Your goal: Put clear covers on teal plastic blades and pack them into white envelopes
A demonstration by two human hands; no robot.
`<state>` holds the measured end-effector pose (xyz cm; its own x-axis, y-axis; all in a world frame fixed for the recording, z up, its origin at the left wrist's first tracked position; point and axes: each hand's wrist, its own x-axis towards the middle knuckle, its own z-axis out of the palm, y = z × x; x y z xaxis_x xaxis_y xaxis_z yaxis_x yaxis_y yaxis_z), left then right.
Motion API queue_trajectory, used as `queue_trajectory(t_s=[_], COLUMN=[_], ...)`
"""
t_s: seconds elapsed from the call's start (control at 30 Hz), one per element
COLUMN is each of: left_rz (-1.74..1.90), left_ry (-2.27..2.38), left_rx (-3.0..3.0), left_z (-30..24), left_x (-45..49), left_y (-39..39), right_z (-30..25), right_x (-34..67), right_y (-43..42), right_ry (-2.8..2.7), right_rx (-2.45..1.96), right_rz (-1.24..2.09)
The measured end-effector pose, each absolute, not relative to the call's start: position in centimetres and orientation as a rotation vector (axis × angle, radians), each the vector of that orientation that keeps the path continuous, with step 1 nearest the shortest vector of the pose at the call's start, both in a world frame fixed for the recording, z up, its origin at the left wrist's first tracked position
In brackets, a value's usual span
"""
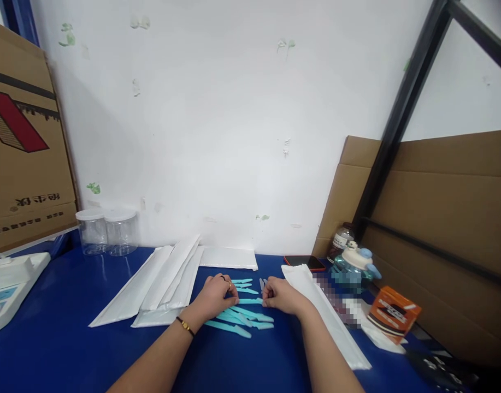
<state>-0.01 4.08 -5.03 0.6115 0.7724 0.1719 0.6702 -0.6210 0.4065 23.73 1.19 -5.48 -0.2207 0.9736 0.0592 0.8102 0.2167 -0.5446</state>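
Several turquoise plastic sticks (242, 318) lie in a loose pile on the blue table (62, 349). My left hand (214, 295) and my right hand (280, 295) rest on the table on either side of one turquoise stick (250, 301), each pinching an end of it. Both hands have the fingers curled in. The left wrist wears a thin bracelet and a finger carries a ring. Long white paper sleeves (160, 286) lie fanned out to the left of the hands. Another white sleeve (328, 316) lies to the right.
Two clear plastic jars (106, 232) stand by the white wall at the back left, with a cardboard box (21, 147) and a white tray (8, 284) further left. At the right are a phone (305, 262), a blue-green bottle (352, 267), an orange box (393, 312) and cardboard panels.
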Motion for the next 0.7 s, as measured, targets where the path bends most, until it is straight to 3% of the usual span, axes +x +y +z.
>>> queue_trajectory(t_s=[0.4,0.6,0.7], left_rz=[0.597,0.613,0.516], left_ry=[1.59,1.377,1.145], left_rx=[2.48,2.498,2.521], left_z=[-5.4,-5.2,-4.8], left_x=[-1.0,-0.8,-0.6], left_y=[5.5,4.9,4.3], right_z=[-5.1,-4.7,-4.7], right_x=[25.1,23.9,23.6], right_y=[1.6,0.6,0.5], right_ry=[-1.945,-2.1,-2.13], right_rx=[-1.786,-1.675,-1.663], right_rz=[0.349,0.915,1.013])
